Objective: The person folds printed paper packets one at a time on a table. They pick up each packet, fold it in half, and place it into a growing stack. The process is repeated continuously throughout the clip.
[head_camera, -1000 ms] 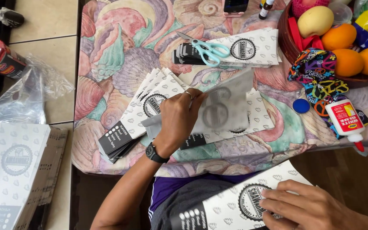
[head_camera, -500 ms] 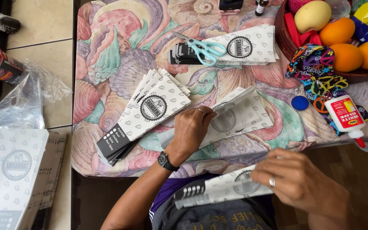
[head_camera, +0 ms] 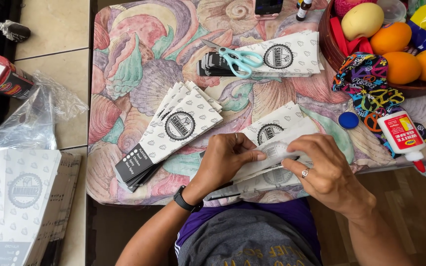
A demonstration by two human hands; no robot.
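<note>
Head view: right hand [head_camera: 326,175] has risen from the lap to the counter [head_camera: 124,64] edge.
Both hands pinch one white printed paper bag [head_camera: 272,165]; left hand [head_camera: 225,160] presses it onto the stack there.

right hand [head_camera: 329,170] risen from lap, now on paper bag [head_camera: 272,165]

Bright, even daylight, soft faint shadows only. Sharp focus throughout, no motion blur. Mild glare on plastic bag [head_camera: 28,123]. Slight wide-angle bend at edges.
</note>
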